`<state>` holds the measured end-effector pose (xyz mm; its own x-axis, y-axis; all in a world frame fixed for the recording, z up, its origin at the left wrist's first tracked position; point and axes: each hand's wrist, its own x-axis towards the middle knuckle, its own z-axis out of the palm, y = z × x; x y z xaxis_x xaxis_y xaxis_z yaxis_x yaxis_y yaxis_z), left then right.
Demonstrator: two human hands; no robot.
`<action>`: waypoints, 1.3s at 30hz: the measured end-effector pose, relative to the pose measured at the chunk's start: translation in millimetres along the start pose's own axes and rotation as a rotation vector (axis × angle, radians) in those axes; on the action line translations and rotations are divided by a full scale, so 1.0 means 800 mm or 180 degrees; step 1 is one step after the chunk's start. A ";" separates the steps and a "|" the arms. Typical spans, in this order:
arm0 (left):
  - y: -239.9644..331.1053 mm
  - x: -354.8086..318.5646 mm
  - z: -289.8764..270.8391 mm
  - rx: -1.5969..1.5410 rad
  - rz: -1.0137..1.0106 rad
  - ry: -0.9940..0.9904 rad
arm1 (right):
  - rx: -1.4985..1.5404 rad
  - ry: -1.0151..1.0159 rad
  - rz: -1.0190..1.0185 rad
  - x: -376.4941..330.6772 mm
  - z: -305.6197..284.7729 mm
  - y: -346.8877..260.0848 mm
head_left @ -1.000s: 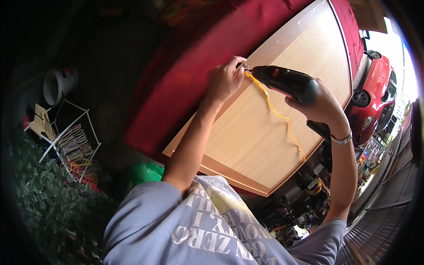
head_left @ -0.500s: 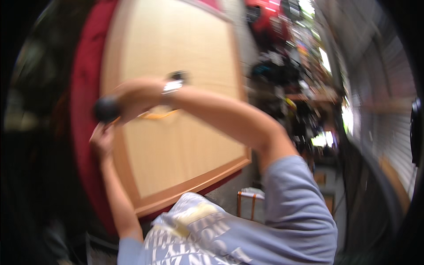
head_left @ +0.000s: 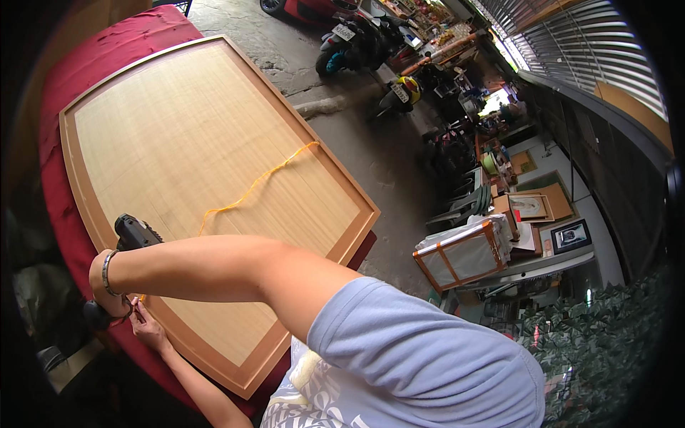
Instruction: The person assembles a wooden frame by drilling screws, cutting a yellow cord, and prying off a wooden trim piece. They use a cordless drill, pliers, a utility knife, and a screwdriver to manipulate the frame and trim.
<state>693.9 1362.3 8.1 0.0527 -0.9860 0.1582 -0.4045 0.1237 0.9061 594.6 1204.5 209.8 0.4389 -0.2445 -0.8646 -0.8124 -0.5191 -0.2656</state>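
Drill (head_left: pixel 137 232) has swung from above the framed panel (head_left: pixel 171 135) to the panel's left edge; work now appears to face that edge from outside. Right hand (head_left: pixel 102 285) is wrapped around the drill's handle. Left hand (head_left: pixel 148 327) has fingertips drawn together beside the drill; whether they pinch anything cannot be told. Yellow cord (head_left: pixel 250 191) crosses the panel

Cord (head_left: pixel 246 196) lay across the panel (head_left: pixel 178 128) – cloth (head_left: pixel 128 39) under it, drill (head_left: pixel 135 232) over its left edge, motorbike (head_left: pixel 349 48) away to its right
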 end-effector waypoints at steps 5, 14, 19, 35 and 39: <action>0.012 0.002 -0.002 0.0361 -0.0082 0.0093 | -0.0320 -0.0198 0.0199 0.012 -0.007 -0.008; 0.001 0.000 -0.008 0.0771 -0.0065 -0.0061 | -0.0793 -0.0183 0.0644 0.077 -0.014 -0.024; 0.007 0.000 -0.001 0.0580 0.0028 0.0100 | -0.1023 0.0074 0.1307 0.133 -0.022 -0.014; 0.039 0.005 0.006 0.0902 0.0399 0.0500 | 0.1239 0.0813 0.0270 -0.172 0.014 -0.006; 0.035 0.003 0.007 0.1076 0.0214 0.0394 | 0.1155 0.0749 0.0360 -0.172 0.014 -0.009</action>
<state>677.8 1363.1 31.5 0.1173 -0.9534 0.2780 -0.6886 0.1236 0.7145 535.4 1250.8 325.9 0.3809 -0.4847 -0.7874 -0.9240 -0.1676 -0.3438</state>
